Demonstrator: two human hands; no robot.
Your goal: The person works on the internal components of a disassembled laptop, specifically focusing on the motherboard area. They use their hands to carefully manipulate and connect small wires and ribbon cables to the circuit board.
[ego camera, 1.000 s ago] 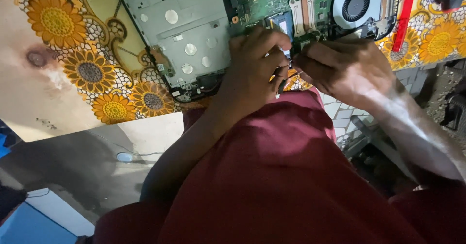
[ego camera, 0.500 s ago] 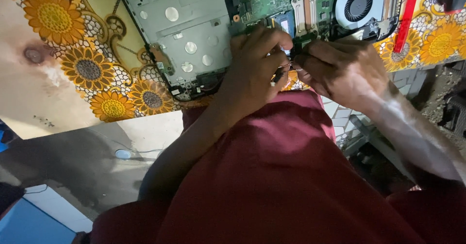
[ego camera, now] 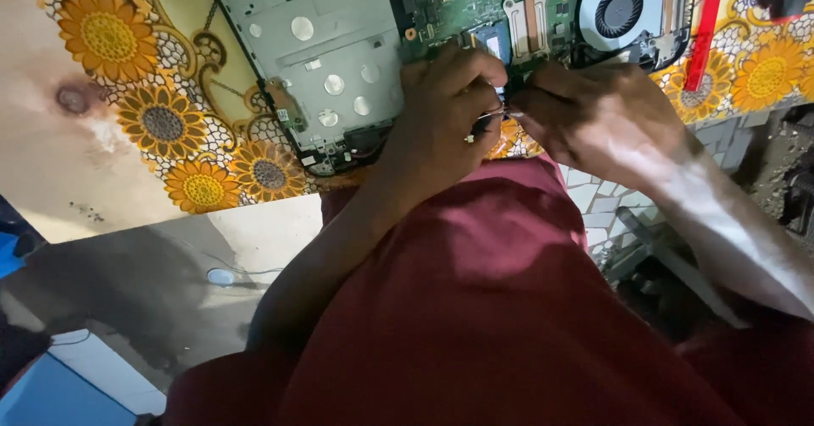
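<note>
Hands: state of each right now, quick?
Left hand: fingers curled shut, pinching something small at the laptop edge; cannot tell what.
Right hand: curled closed beside it; contents hidden.

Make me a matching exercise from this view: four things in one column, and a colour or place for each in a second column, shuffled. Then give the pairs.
Things:
1. circuit board
2. cooling fan
3. tablecloth
4. long tool

Descriptions:
A. red, lying at the right end of the opened laptop
B. printed with yellow and orange sunflowers
C. green, just above the left hand and right hand
D. round with black blades, right of the board

Pairs: 1-C, 2-D, 3-B, 4-A
</note>
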